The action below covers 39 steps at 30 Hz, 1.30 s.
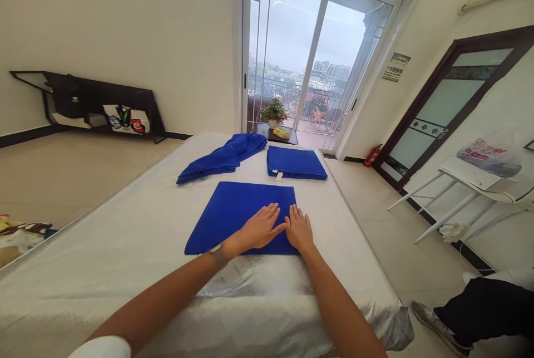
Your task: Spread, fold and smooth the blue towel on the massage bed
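A folded blue cloth, perhaps a towel (pixel 233 213), lies flat on the plastic-covered mattress (pixel 137 241). My left hand (pixel 262 227) rests flat on its right part, fingers stretched out. Along the cloth's right edge lies my right hand (pixel 299 227), also flat, its thumb close to the left thumb. Neither hand grasps anything. Beyond the hands, a folded stack of blue cloth (pixel 296 161) with a white tag sits at the far right of the mattress. A loosely bunched blue cloth (pixel 225 157) lies to the left of that stack.
A small table with a potted plant (pixel 274 113) and a yellow box (pixel 282 133) stands past the mattress, before the glass door. At right are a white chair (pixel 454 196) bearing a plastic bag (pixel 490 155), a fire extinguisher (pixel 372 155), and a person's leg (pixel 484 313).
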Available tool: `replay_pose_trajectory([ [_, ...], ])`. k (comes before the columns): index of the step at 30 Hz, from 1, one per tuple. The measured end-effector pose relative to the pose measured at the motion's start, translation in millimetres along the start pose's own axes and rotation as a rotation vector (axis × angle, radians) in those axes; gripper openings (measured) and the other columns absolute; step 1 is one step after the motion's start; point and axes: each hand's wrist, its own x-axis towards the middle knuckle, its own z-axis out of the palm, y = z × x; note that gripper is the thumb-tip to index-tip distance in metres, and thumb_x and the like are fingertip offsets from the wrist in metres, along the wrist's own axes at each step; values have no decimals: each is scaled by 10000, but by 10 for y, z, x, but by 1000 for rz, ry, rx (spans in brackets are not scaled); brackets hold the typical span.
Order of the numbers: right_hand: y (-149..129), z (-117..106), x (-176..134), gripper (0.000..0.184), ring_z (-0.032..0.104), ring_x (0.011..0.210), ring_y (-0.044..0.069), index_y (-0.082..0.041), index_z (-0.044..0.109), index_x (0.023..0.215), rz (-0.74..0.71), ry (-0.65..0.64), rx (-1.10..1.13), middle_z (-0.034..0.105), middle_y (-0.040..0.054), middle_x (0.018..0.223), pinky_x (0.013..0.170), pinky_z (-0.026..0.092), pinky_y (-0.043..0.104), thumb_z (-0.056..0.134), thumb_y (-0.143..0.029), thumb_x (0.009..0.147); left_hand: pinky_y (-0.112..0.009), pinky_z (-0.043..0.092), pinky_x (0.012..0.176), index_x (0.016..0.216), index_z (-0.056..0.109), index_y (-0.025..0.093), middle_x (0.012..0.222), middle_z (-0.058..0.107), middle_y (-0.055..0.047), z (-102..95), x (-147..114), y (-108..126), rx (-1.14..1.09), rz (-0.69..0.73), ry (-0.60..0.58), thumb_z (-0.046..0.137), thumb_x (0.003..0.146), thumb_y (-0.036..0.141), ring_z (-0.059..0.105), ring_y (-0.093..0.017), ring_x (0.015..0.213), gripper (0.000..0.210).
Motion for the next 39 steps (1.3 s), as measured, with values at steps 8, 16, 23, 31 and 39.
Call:
replay_pose_trajectory([
  [8,34,25,9,596,126,1538,204,-173,212,1607,-26,5,-6,165,21,1669,1238,81,424,201,-356,1041,-398,159,1243,1556,309,95,1620,308,-149,320,368,136,-44,-18,-5,60,1002,610,233,-228,1523,797],
  [16,9,20,36,618,131,1536,185,-139,184,1608,18,-11,18,155,13,1666,1242,81,423,144,-396,1047,-443,142,1247,1573,267,121,1639,258,-115,-42,-452,-964,53,-307,-24,126,964,698,183,-254,1537,851],
  [23,-27,5,27,628,122,1538,191,-128,148,1613,44,-29,-64,127,15,1671,1240,89,422,136,-388,1041,-463,174,1239,1579,215,73,1659,193,-128,-270,-904,-1377,84,-546,-23,96,960,690,173,-289,1538,882],
  [31,-80,-196,208,636,122,1539,235,-140,169,1613,22,-88,-177,149,24,1671,1236,83,460,138,-415,1041,-449,153,1247,1577,213,56,1660,179,-135,-273,-870,-1361,32,-538,-44,91,954,692,157,-272,1542,898],
  [39,-88,-26,565,639,105,1541,208,-126,139,1615,95,-41,-56,115,30,1676,1239,79,414,128,-421,1048,-478,198,1235,1573,254,89,1645,231,-133,-174,-894,-1449,41,-505,12,123,962,679,208,-272,1530,860],
])
